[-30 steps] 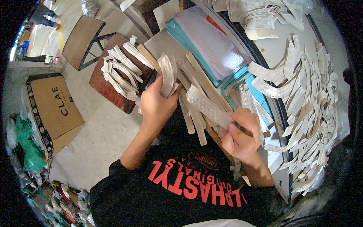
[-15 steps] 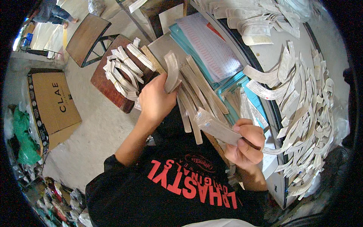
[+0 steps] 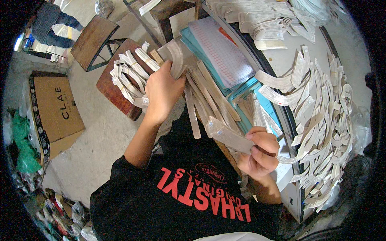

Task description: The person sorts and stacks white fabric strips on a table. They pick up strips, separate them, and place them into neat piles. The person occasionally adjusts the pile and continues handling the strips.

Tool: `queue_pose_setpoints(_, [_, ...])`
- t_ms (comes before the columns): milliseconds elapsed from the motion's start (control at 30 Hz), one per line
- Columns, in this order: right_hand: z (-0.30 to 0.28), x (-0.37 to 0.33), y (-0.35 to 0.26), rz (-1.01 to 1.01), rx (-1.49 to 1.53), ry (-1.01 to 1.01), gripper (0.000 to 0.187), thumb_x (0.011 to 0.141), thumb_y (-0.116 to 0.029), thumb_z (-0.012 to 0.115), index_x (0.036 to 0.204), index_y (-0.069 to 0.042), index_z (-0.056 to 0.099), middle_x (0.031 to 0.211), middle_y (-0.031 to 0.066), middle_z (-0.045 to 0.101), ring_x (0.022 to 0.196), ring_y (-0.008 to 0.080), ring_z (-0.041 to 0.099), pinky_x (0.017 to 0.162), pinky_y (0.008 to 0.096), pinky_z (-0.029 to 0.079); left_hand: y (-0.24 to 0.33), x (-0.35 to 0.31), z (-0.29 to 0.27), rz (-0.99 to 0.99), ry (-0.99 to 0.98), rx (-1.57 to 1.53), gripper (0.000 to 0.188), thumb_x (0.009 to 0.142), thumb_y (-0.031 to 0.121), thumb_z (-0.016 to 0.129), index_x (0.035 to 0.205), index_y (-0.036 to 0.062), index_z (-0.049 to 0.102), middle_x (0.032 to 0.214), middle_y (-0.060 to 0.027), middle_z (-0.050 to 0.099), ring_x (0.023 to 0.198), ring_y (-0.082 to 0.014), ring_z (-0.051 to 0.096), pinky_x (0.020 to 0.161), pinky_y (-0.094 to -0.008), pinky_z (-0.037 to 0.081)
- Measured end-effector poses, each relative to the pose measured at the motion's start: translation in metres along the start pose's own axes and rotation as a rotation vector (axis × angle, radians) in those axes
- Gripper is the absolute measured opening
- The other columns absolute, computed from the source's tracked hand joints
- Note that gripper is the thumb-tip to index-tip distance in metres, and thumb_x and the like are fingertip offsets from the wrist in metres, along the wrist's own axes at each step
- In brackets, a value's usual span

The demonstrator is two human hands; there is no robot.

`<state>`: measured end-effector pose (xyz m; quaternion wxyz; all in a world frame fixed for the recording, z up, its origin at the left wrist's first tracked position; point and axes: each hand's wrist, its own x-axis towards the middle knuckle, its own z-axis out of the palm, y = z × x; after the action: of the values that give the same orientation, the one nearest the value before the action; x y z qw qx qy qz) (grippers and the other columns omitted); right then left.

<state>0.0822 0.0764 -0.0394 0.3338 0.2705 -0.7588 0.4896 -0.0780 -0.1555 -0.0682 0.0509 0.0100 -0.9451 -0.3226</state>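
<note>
1. In front of the black shirt point(image 3: 193, 176), the left hand point(image 3: 164, 91) was closed around the lower end of a curved pale strip point(image 3: 175, 59), whose free end rose away from the body.
2. Lower and to the right, the right hand point(image 3: 260, 152) pinched a short flat strip point(image 3: 230, 137) by one end between thumb and fingers; I could not tell whether it was one layer or several.
3. Between and beyond the two hands, loose long strips point(image 3: 214, 96) lay side by side on a wood-edged bench point(image 3: 226, 152).
4. Just beyond these were teal folders point(image 3: 191, 44) with a printed sheet point(image 3: 221, 54) on top.
5. Over on the right, a white-topped bench point(image 3: 273, 60) carried a tangled heap of strips point(image 3: 321, 132), with a neater fanned row point(image 3: 261, 25) near its far end.
6. To the left, banded bundles point(image 3: 130, 74) sat on a reddish-brown seat point(image 3: 120, 105).
7. Further left stood a cardboard box point(image 3: 60, 120), near a green bag point(image 3: 26, 142).
8. In the far left corner I saw another person point(image 3: 50, 27).
</note>
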Motion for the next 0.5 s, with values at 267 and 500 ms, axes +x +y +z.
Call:
queue_pose_setpoints(267, [0.001, -0.001, -0.009, 0.189, -0.202, -0.047, 0.043, 0.085, 0.006, 0.078, 0.119, -0.004, 0.053, 0.114, 0.0236, 0.065, 0.087, 0.0296, 0.067, 0.079, 0.0423, 0.057, -0.035, 0.009, 0.000, -0.040, -0.110, -0.628, 0.031, 0.097, 0.022, 0.072, 0.114, -0.0026, 0.065, 0.087, -0.0142, 0.070, 0.073, -0.0244, 0.068, 0.065, -0.0395, 0.053])
queue_pose_setpoints(500, [0.006, 0.023, -0.019, 0.529, 0.037, 0.121, 0.035, 0.093, 0.011, 0.068, 0.116, -0.004, 0.046, 0.115, 0.0167, 0.059, 0.101, 0.0182, 0.058, 0.091, 0.0292, 0.046, -0.033, -0.001, -0.060, -0.383, -0.558, -1.789, 0.041, 0.095, 0.014, 0.054, 0.134, 0.0015, 0.054, 0.101, -0.0105, 0.055, 0.065, -0.0152, 0.049, 0.060, -0.0305, 0.042])
